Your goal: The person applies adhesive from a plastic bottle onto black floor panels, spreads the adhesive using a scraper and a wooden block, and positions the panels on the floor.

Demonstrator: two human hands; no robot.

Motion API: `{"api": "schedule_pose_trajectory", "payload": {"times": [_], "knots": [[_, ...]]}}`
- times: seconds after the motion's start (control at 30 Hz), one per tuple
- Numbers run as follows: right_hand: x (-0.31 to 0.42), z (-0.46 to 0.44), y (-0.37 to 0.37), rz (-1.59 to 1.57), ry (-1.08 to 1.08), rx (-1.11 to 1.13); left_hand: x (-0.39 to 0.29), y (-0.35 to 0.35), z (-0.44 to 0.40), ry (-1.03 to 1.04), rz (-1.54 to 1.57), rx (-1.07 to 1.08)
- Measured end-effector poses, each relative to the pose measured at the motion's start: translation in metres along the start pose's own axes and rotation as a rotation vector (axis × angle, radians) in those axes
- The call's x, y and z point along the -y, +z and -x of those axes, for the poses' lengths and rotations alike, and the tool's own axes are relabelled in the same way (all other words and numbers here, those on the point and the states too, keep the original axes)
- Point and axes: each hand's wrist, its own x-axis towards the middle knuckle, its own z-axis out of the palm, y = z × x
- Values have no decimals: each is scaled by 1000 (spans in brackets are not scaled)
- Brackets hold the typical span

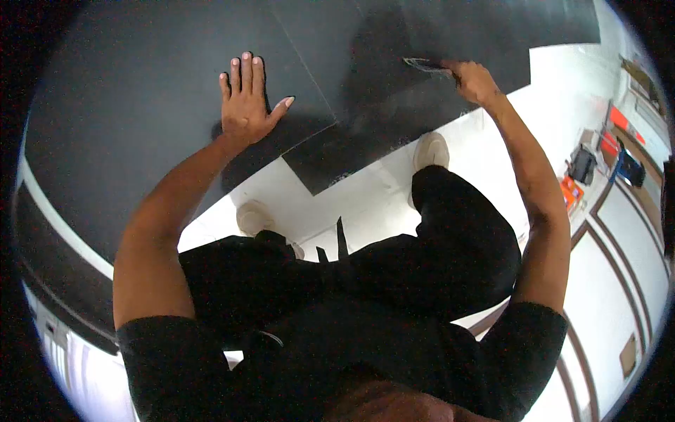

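Note:
My left hand lies flat on a dark floor tile, fingers stretched forward and thumb out to the side. My right hand is closed at the handle end of a thin, pointed tool with a pale, shiny outline. Its tip points left over the dark surface; its exact kind is not clear, and I cannot tell whether it touches the surface. Between the hands a thin pale joint line runs across the dark covering. The covering's stepped near edge borders a white floor.
My two pale shoes stand near the edge of the dark covering. On the right, a dark bag-like object, an orange item and a blue item lie near brown-striped white flooring. A white strip borders the dark area at left.

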Motion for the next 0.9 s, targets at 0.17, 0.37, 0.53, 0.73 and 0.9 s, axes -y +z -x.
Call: {"api": "schedule_pose_trajectory", "payload": {"times": [0.17, 0.37, 0.53, 0.73, 0.9], "knots": [[3, -3, 11, 84, 48, 44, 1, 4, 3, 38, 21, -88], [12, -8, 5, 94, 121, 64, -3, 7, 5, -11, 60, -17], [7, -1, 19, 95, 128, 65, -8, -2, 6, -57, 105, -10], [13, -2, 9, 38, 176, 34, -7, 5, -1, -65, 121, -60], [-14, -8, 20, -13, 94, -105, 20, -4, -38, -104, 98, -222]]}}
